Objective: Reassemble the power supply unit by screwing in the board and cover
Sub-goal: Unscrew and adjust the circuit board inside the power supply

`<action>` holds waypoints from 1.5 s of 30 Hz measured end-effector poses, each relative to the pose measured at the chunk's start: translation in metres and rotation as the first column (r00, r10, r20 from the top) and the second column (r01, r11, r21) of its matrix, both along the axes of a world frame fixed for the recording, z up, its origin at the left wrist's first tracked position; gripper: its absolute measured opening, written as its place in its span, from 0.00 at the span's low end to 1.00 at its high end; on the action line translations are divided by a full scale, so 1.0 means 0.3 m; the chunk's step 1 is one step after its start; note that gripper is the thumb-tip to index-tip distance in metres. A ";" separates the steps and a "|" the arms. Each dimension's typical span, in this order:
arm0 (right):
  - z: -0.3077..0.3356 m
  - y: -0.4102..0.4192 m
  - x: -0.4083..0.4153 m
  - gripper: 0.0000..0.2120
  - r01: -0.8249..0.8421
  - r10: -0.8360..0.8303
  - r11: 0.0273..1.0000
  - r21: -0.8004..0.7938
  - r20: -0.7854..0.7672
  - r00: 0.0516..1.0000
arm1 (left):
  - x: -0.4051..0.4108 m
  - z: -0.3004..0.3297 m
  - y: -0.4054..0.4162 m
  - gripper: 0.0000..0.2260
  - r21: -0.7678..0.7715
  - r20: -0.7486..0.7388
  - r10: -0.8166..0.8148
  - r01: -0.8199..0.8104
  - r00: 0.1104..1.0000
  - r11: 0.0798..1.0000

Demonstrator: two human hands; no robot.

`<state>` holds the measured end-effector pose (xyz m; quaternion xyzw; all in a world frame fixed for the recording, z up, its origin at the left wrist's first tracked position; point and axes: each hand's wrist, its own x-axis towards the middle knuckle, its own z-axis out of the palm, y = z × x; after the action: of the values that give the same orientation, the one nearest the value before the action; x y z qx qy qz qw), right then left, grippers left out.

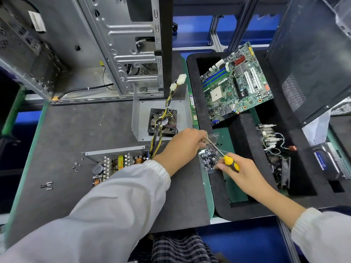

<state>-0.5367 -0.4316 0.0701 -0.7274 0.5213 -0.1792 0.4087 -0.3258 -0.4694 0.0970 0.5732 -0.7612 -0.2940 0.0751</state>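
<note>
The open power supply board (112, 166) lies on the dark mat, partly under the left sleeve; its bent-steel cover (161, 118) — fan inside — sits just behind. The left hand (182, 147) apparently pinches a clear screw bag (209, 160); the right hand (241, 169) grips a yellow-handled screwdriver (230, 162).

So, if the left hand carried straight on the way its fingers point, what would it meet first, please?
Probably the clear plastic bag of silver screws, whose top edge the left hand already pinches; beyond lies the black foam tray. Depth is uncertain.
</note>
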 end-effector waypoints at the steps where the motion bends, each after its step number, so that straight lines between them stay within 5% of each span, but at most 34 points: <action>1: 0.010 0.012 0.001 0.05 0.027 -0.029 0.999 0.028 0.052 0.998 | 0.002 -0.001 0.000 0.09 0.001 0.009 -0.003 0.003 1.000 1.000; 7: 0.101 0.047 0.031 0.10 0.256 -0.364 0.920 0.296 0.406 0.838 | 0.003 -0.003 0.019 0.08 -0.064 0.086 -0.035 0.040 0.996 0.997; 13: 0.222 0.050 0.126 0.14 0.141 -0.389 0.886 0.441 0.545 0.743 | 0.031 0.069 0.069 0.14 -0.060 0.121 -0.039 0.046 0.992 0.997; 16: 0.270 0.058 0.181 0.19 -0.026 -0.389 0.864 0.504 0.698 0.601 | 0.069 0.150 0.144 0.07 -0.091 -0.143 0.095 -0.109 0.985 0.990; 18: 0.292 0.063 0.218 0.19 -0.098 -0.385 0.860 0.501 0.763 0.520 | 0.097 0.216 0.211 0.07 0.097 -0.536 0.288 -0.281 0.794 0.955; 20: 0.305 0.065 0.255 0.19 -0.122 -0.375 0.862 0.492 0.781 0.499 | 0.122 0.273 0.272 0.13 0.370 -0.751 0.429 -0.218 0.502 0.903; 23: 0.322 0.064 0.309 0.18 -0.086 -0.348 0.882 0.464 0.763 0.545 | 0.138 0.319 0.322 0.12 0.450 -0.832 0.469 -0.136 0.295 0.883; 30: 0.350 0.058 0.416 0.06 0.018 -0.215 0.965 0.262 0.749 0.626 | 0.191 0.291 0.348 0.08 0.431 -0.835 0.518 -0.365 0.187 0.826; 36: 0.363 0.061 0.483 0.04 0.176 -0.087 0.978 -0.115 0.544 0.835 | 0.237 0.264 0.362 0.11 0.694 -0.719 0.688 -0.141 -0.093 0.706; 41: 0.358 0.050 0.501 0.05 0.049 0.066 0.960 -0.276 0.394 0.917 | 0.296 0.246 0.331 0.07 0.731 -0.682 0.717 -0.123 -0.140 0.671; 45: 0.402 -0.011 0.418 0.14 -0.165 0.203 0.946 -0.277 0.114 0.972 | 0.392 0.240 0.312 0.06 0.620 -0.781 0.619 -0.215 -0.083 0.754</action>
<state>-0.4114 -0.4348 0.1907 -0.8068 0.3919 -0.2594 0.3581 -0.2081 -0.3759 0.1691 0.4345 -0.2265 -0.6670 0.5613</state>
